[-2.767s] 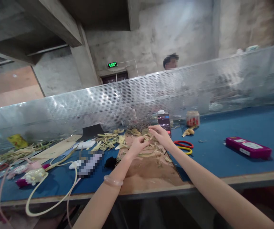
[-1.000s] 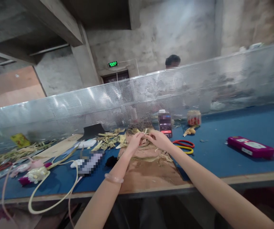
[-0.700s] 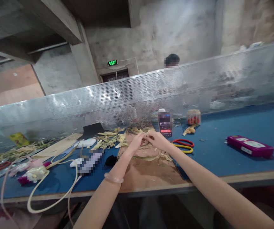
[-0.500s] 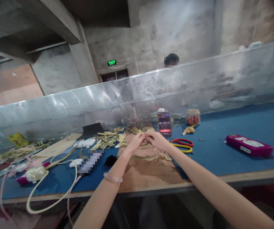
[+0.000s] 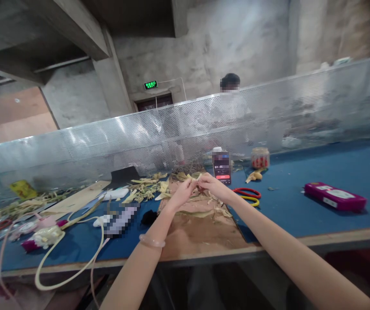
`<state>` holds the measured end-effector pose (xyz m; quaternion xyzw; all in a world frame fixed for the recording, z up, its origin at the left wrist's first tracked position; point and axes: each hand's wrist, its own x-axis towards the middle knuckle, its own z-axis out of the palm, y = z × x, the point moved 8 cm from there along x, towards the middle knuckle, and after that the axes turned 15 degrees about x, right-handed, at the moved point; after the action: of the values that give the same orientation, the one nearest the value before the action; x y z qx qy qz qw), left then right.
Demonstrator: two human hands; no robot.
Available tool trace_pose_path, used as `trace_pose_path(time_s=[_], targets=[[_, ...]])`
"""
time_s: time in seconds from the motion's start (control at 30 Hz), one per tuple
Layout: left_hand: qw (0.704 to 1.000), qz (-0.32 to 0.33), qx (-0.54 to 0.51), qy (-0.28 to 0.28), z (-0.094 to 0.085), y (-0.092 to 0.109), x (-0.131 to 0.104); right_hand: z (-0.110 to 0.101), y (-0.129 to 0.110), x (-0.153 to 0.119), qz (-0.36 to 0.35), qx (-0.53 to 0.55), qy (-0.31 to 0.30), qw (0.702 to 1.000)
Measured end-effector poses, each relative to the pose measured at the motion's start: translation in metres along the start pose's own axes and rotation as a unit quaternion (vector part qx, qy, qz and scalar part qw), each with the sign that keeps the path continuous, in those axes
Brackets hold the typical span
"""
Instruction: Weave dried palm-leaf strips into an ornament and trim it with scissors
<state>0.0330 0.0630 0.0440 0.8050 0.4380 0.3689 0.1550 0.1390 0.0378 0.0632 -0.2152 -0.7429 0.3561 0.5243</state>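
Brown board (image 5: 198, 245) at the table edge, dry leaves (image 5: 198, 214) across it. Above them, left hand (image 5: 184, 193) and right hand (image 5: 214, 186) meet, fingertips narrowly pinching what seems a pale strip (image 5: 199, 176), apparently being worked; continuing calls for fine two-handed control. Beyond stands a phone (image 5: 222, 168).

1 magenta box (image 5: 335, 197), jar (image 5: 260, 159) near phone (image 5: 221, 168), perforated partition (image 5: 123, 137) — green exit sign (image 5: 150, 85) beyond

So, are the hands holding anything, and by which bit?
Left hand and right hand seem to pinch a pale strip, but which part is hidden.
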Motion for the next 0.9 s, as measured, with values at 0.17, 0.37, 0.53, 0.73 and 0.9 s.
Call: trace_pose_path(time_s=[0.17, 0.37, 0.53, 0.73, 0.9], targets=[[0.999, 0.000, -0.041, -0.005, 0.000, 0.003, 0.000, 0.003, 0.000, 0.000, -0.012, 0.010, -0.022, 1.000], [0.999, -0.017, -0.010, 0.045, -0.009, 0.000, 0.001, 0.000, 0.009, 0.001, 0.004, 0.033, 0.006, 0.999], [0.998, -0.027, -0.006, 0.061, -0.012, -0.004, 0.002, -0.002, 0.017, 0.003, -0.003, 0.042, 0.024, 0.999], [0.998, -0.018, 0.005, 0.062, -0.014, -0.003, 0.001, 0.000, 0.014, 0.002, 0.002, 0.019, 0.021, 1.000], [0.998, 0.000, 0.031, 0.055, -0.016, 0.003, -0.002, 0.001, 0.002, -0.001, -0.022, -0.014, 0.025, 0.999]])
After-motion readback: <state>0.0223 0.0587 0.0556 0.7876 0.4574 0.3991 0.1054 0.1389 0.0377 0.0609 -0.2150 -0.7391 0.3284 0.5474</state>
